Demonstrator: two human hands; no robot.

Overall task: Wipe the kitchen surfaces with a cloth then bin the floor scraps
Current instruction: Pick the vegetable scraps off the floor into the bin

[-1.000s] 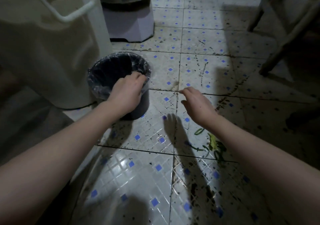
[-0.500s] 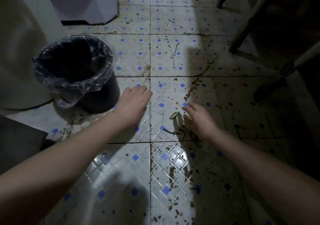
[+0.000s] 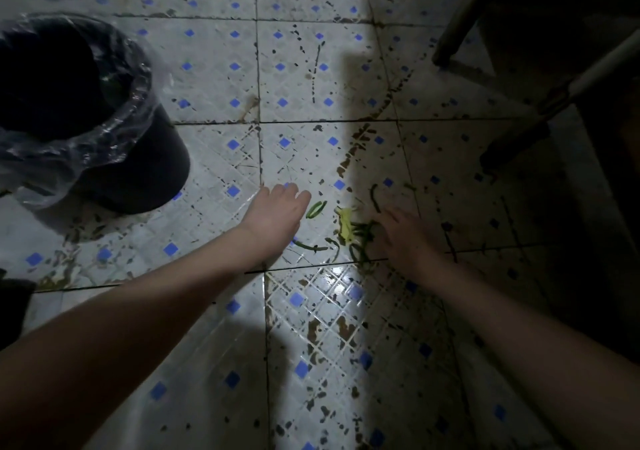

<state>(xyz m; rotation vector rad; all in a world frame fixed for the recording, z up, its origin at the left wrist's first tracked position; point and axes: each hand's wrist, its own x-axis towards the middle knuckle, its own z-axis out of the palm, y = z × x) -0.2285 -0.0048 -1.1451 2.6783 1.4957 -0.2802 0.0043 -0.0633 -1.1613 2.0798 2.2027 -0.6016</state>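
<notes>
Scraps [image 3: 346, 229] between hands | left hand [image 3: 273, 215] spread, empty | right hand [image 3: 407, 238] blurred, grip unclear | bin [image 3: 145, 172] at left

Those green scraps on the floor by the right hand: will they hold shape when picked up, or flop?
Probably flop: the green scraps are thin, curled strips, so likely very light too. The floor shines as if wet, so some may cling.

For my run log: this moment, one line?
left hand open beside scraps | right hand at scraps, grip unclear | bin at left
</notes>
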